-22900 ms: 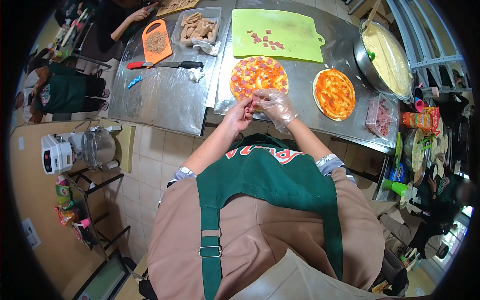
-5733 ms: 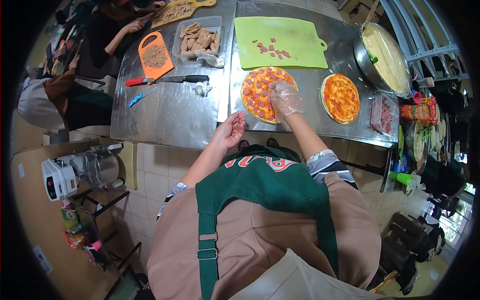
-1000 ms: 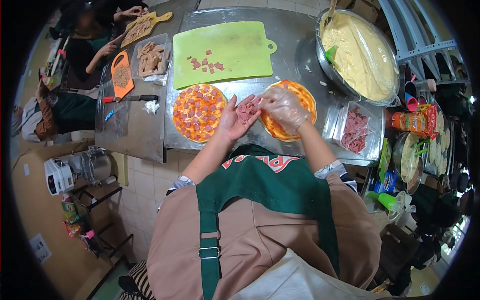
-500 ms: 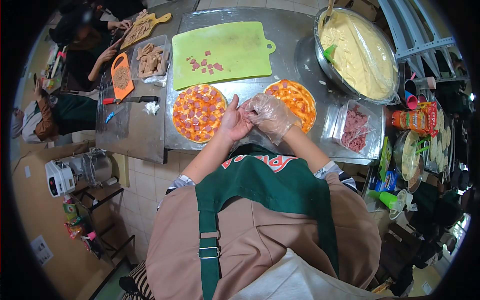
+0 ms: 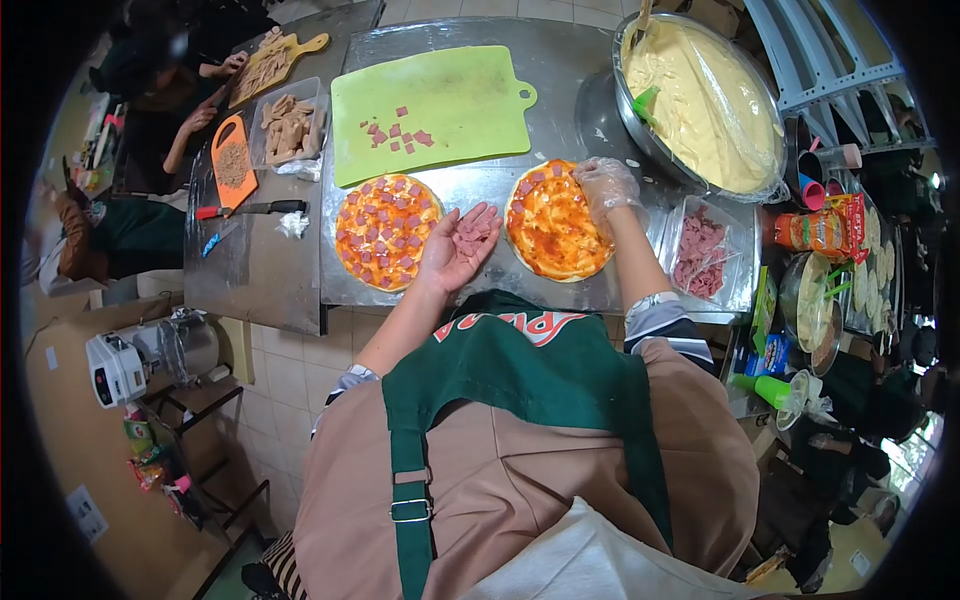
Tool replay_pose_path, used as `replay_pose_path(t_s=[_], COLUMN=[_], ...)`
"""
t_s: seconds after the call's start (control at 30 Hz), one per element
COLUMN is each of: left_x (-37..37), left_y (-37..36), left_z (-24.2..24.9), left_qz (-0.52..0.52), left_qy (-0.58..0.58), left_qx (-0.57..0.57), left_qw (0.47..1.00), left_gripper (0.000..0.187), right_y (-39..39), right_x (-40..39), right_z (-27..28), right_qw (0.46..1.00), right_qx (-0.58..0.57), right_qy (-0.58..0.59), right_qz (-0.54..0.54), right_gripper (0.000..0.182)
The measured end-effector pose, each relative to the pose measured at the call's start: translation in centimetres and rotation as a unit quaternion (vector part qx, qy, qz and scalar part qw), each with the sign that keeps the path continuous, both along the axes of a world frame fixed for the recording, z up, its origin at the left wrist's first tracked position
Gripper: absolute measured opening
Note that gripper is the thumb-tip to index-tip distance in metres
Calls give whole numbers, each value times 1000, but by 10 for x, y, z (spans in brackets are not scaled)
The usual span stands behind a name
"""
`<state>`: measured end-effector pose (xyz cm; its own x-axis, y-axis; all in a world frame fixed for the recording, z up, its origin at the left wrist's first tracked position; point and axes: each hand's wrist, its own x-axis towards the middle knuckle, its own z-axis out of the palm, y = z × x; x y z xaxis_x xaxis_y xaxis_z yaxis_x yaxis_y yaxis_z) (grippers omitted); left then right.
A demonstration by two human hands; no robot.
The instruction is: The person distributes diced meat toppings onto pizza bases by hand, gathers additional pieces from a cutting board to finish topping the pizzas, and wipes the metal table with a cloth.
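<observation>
My left hand [image 5: 457,255] lies palm up, cupping a small pile of diced ham [image 5: 470,236] between the two pizzas. Ham cubes cover the left pizza [image 5: 388,232], close beside that hand. On the right, a second pizza [image 5: 556,232] shows mostly sauce and cheese, with a bit of ham near its top edge. My right hand [image 5: 605,186], in a clear plastic glove, reaches over this pizza's upper right rim. Its fingers are bent together and point down; what they pinch, if anything, is hidden.
Several ham cubes lie on a green cutting board [image 5: 430,115] behind the pizzas. A clear tub of ham [image 5: 703,252] stands right, below a large bowl of yellow dough [image 5: 700,105]. Leftward are a knife [image 5: 255,208], an orange board [image 5: 233,165] and a co-worker's hands [image 5: 205,108].
My hands have parted. The gloved right hand has moved right onto the right pizza's edge; my left hand has opened out, showing the ham on its palm. The view has shifted slightly.
</observation>
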<state>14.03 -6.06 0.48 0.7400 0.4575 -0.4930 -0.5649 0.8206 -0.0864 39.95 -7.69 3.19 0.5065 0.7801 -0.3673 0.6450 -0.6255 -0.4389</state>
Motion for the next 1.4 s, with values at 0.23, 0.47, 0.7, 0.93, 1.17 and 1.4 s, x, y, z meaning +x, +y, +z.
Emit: replay_pose_path(t_s=[0.23, 0.47, 0.7, 0.93, 1.17, 1.4], left_x=[2, 7, 10, 8, -4, 0], left_y=[1, 3, 1, -2, -4, -1], left_z=[14, 13, 17, 15, 2, 11], left_qz=[5, 1, -28, -16, 17, 23], left_qy=[1, -20, -10, 34, 43, 26], left_qx=[28, 35, 68, 72, 46, 47], left_qw=[1000, 999, 997, 997, 998, 998], left_gripper=[42, 47, 42, 31, 34, 34], right_y=[7, -11, -12, -17, -22, -14], right_x=[-14, -70, -88, -74, 20, 12], right_z=[10, 24, 34, -7, -54, -13], right_qw=[1000, 910, 915, 926, 986, 996], right_qx=[19, 268, 158, 211, 156, -16], right_qy=[-22, 27, -9, 274, 9, -74], right_qz=[10, 316, 370, 152, -55, 56], right_gripper=[20, 21, 20, 21, 18, 21])
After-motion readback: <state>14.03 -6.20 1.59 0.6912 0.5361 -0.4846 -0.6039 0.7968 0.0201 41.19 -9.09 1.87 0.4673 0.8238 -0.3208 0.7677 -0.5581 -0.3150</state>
